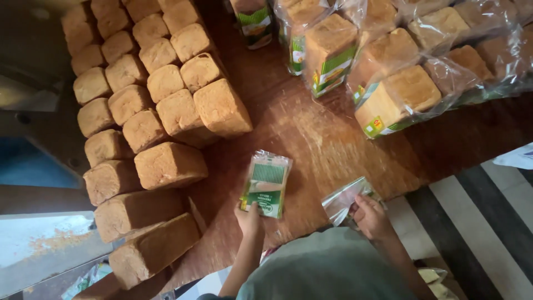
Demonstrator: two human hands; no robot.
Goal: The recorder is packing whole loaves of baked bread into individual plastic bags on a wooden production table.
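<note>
My left hand (pixel 249 218) grips the near edge of a stack of flat clear bags with green print (pixel 267 182) lying on the wooden table (pixel 316 139). To its right, my right hand (pixel 370 215) pinches one empty clear bag (pixel 344 200) at the table's near edge, its mouth lifted off the wood. Unwrapped square bread loaves (pixel 166 164) stand in rows to the left of the bag stack, the nearest one a short way from my left hand.
Bagged loaves (pixel 395 97) in clear plastic with green labels crowd the table's far right. A metal surface with crumbs (pixel 39 244) lies at the lower left. A striped floor (pixel 477 222) runs beyond the table's right edge. My grey-green shirt (pixel 327 266) fills the bottom centre.
</note>
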